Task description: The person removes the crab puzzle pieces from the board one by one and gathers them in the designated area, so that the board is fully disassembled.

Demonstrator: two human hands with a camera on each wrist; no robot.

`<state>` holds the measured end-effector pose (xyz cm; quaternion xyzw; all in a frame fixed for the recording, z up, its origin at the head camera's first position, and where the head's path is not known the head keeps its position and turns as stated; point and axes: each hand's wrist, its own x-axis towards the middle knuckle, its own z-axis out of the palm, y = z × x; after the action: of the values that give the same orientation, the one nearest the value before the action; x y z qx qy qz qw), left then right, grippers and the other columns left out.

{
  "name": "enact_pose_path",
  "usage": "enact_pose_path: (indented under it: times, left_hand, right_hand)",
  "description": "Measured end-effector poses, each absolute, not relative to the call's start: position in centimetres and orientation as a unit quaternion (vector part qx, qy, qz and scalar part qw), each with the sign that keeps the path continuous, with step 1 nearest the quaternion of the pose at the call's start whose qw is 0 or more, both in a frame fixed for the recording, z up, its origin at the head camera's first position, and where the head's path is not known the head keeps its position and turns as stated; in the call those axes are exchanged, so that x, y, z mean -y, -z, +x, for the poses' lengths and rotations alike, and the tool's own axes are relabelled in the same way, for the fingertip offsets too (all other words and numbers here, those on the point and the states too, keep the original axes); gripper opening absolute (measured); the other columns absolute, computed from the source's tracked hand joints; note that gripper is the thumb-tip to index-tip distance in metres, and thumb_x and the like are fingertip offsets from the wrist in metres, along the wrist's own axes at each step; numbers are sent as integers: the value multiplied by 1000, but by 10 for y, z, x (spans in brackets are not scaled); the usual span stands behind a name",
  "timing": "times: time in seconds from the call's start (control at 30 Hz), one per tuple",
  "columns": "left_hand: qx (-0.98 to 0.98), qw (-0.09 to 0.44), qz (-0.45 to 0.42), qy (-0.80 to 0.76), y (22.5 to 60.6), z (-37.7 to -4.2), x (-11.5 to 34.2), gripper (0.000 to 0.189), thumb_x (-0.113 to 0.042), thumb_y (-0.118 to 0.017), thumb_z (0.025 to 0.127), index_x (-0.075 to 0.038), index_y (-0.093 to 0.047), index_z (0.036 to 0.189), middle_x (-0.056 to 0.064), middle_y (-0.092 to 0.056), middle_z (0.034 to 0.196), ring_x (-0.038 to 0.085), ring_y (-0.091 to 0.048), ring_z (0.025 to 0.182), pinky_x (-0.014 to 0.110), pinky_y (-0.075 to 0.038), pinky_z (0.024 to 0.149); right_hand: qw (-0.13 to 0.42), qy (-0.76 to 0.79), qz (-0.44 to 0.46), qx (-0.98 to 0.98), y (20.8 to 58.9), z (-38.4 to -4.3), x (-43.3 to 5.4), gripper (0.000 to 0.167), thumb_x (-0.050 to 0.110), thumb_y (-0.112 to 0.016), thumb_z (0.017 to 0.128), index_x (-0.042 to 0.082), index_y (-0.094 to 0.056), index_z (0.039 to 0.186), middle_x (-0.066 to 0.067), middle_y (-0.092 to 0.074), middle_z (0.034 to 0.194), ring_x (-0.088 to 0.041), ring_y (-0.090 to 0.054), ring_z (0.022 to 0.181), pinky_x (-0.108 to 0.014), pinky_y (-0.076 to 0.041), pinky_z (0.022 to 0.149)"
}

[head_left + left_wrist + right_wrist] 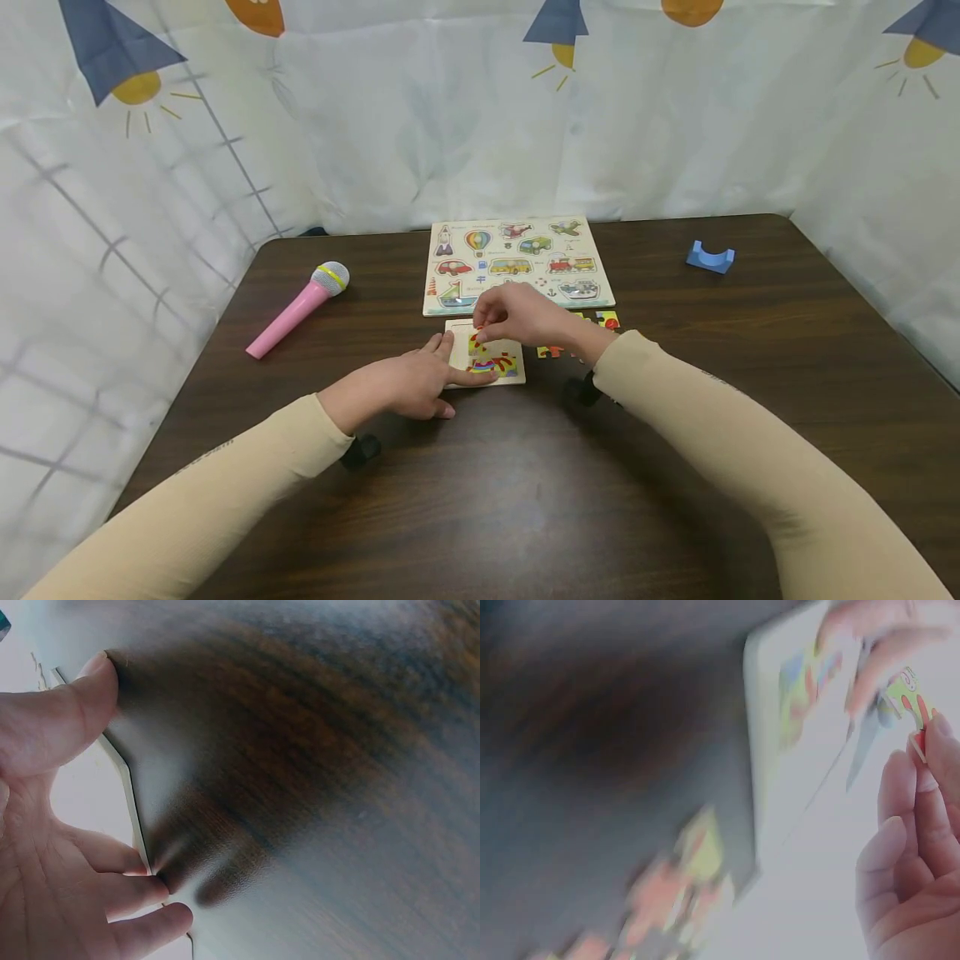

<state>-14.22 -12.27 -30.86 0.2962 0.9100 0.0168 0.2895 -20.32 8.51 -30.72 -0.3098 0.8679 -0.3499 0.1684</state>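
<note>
A small pale wooden puzzle tray [459,355] lies near the middle of the table. Joined yellow, red and blue pieces [506,367] fill part of its lower side. My left hand [412,385] rests at the tray's left and front edges, fingers extended; in the left wrist view its fingertips [176,919] reach over the tray's edge. Above the tray, my right hand [525,315] pinches a yellow-green and red jigsaw piece [920,742] between thumb and fingers. Loose jigsaw pieces [551,352] lie right of the tray, partly hidden by the right hand and wrist.
Behind the tray lies a larger vehicle puzzle board [480,250]. A pink toy microphone [296,315] is at the left, and a blue curved block [710,258] at the back right. A white patterned curtain [480,108] surrounds the table's back and sides.
</note>
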Motion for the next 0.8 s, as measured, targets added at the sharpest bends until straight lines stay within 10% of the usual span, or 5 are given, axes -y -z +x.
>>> enact_pose_path:
  times: [0.3, 0.8]
  left_hand:
    - [-914, 294, 278, -20, 309, -142, 123, 73, -24, -71, 97, -47, -36, 156, 37, 4, 166, 52, -6, 156, 60, -35, 117]
    - [-913, 295, 280, -19, 308, -143, 121, 74, -23, -72, 96, -46, -35, 157, 36, 3, 166, 52, -8, 156, 58, -39, 114]
  right_hand:
    - [152, 361, -258, -883, 307, -201, -152, 7, 11, -75, 93, 8, -70, 96, -7, -75, 87, -29, -69, 79, -35, -51, 71]
    - [163, 298, -279, -898, 322, -184, -177, 9, 14, -82, 87, 12, -74, 89, 3, -72, 78, -12, -58, 68, -30, -48, 66]
